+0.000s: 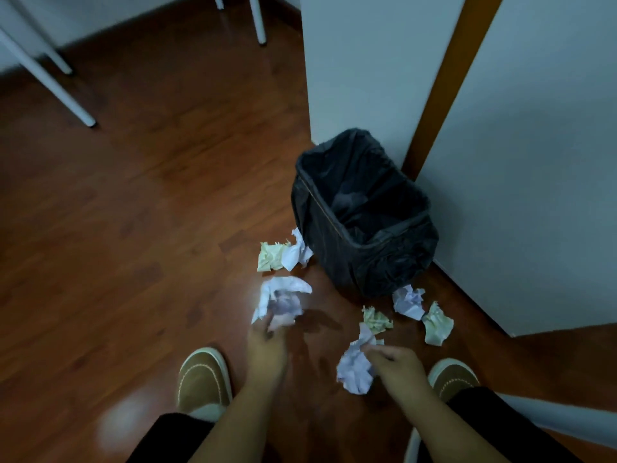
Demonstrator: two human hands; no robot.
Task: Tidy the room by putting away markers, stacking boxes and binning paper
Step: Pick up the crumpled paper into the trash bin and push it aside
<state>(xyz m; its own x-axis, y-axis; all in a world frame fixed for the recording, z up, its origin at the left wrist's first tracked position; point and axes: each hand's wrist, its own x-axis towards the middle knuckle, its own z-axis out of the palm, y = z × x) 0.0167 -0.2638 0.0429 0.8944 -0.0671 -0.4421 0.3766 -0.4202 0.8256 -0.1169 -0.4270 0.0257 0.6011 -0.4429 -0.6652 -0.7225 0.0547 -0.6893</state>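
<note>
A bin lined with a black bag (pixel 364 259) stands on the wooden floor against a white wall corner. My left hand (pixel 267 349) grips a crumpled lilac paper (pixel 280 302), blurred by motion, below and left of the bin. My right hand (pixel 397 365) pinches another crumpled lilac paper ball (pixel 354 369) low over the floor. Loose crumpled papers lie around the bin: a yellow one (pixel 268 255) and a white one (pixel 297 252) at its left, a lilac one (pixel 409 300) and two yellow ones (pixel 375 320) (pixel 437 325) in front.
My two brown shoes (pixel 203 379) (pixel 454 379) stand on the floor either side of my arms. White table legs (pixel 60 88) (pixel 258 21) rise at the far left and top. A brown door frame (pixel 447 78) runs beside the wall.
</note>
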